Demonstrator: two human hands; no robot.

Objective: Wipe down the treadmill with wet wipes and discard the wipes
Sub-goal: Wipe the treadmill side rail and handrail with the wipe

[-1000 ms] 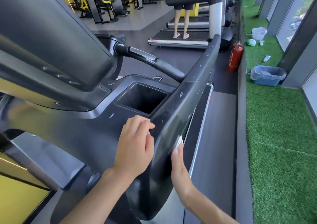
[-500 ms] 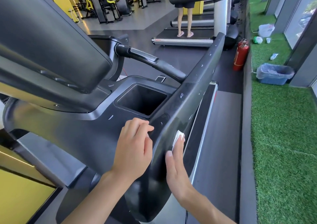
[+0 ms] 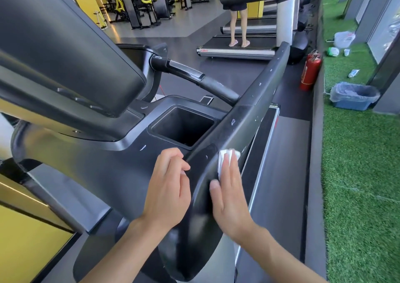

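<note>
Bunched white wet wipe (image 3: 221, 160) lies on the outer face of the side rail (image 3: 249, 118) of the treadmill (image 3: 205, 239), toward the rail's near, lower end. Right hand (image 3: 229, 198) covers it w/ fingers straight and together, palm flat on the rail. No clench, just pressing the wipe to the dark plastic. The wipe shows past the fingertips and along the index side. Left hand (image 3: 167, 187) rests on the console tray (image 3: 97, 163) beside the rail, fingers loosely bent, tips at the seam btwn tray and rail, nothing held. The hands are near each other but apart, w/ the rail's edge btwn them. A square cup well (image 3: 184, 126) sits just fwd of the left hand. Above it the console (image 3: 65, 55) tilts over the tray, and a curved handlebar (image 3: 194, 77) runs from console to rail. Right of the rail comes the belt (image 3: 283, 163), then green turf (image 3: 357, 185). On the turf, well apart from the hands, sits a blue bin (image 3: 350, 105) w/ a clear liner. A red fire extinguisher (image 3: 309, 70) stands upright near the rail's far end. In the bkgd a person (image 3: 237, 16) stands on a second treadmill (image 3: 236, 53), and white bags (image 3: 344, 38) and a bottle (image 3: 353, 73) lie on the turf.
</note>
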